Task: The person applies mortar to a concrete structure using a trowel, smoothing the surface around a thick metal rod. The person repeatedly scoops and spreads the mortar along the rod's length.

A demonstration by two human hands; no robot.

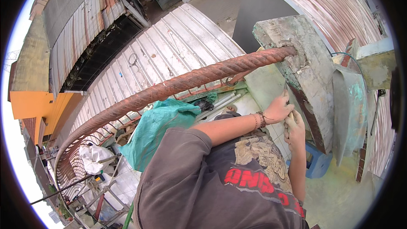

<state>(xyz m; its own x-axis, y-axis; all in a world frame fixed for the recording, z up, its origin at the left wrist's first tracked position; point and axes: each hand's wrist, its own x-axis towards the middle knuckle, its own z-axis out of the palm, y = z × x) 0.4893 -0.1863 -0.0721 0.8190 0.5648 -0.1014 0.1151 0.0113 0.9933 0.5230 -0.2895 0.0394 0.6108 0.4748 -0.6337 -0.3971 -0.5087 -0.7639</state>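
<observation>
Close against the weathered concrete wall [311, 76], my left hand [277, 109] has its fingers closed, with a bracelet on the wrist. A thin, pointed grey tool [285, 86] sticks up past its fingertips beside the wall's reddish-brown edge [308, 116]; its exact kind is hard to make out. Just below and touching it, my right hand [295, 130] is closed too, its fingers curled inward. What lies inside the right hand is hidden by the fingers.
A rusty twisted-pattern handrail [203, 74] curves from the wall to the far left. Beside my left arm lies a teal sheet [159, 125], with white pipes [221, 105] behind. A blue container [317, 161] stands under the wall; a pale stained panel [349, 110] leans at right.
</observation>
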